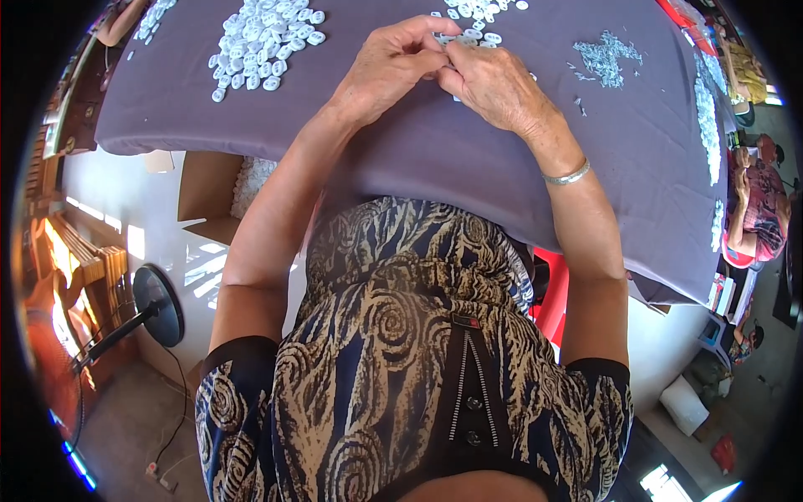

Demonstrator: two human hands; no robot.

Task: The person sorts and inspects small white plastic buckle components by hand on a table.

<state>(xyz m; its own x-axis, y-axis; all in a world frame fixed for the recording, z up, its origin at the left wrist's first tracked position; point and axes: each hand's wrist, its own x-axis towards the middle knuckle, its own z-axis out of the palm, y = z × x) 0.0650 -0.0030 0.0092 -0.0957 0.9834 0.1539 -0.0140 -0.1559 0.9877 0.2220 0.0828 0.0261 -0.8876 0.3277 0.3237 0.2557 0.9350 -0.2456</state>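
Above the table, my left hand (387,69) and my right hand (495,87) meet, fingertips touching. Both are closed in a pinch; whatever lies between the fingers is too small and hidden to make out. Just beyond them, partly covered by my fingers, is a pile of small white plastic pieces (478,10). Left of my left hand spreads a larger heap of pale oval plastic pieces (261,48), each with openings in it. To the right of my right hand lies a loose heap of tiny thin greyish pieces (608,60). A silver bangle (568,174) circles my right wrist.
A dark purple cloth (401,155) covers the table. More white pieces (708,125) line its right edge, where another person (759,197) sits. Another person's arm (121,21) shows far left. An open cardboard box (209,186) stands below, with a round black stand base (159,305) nearby.
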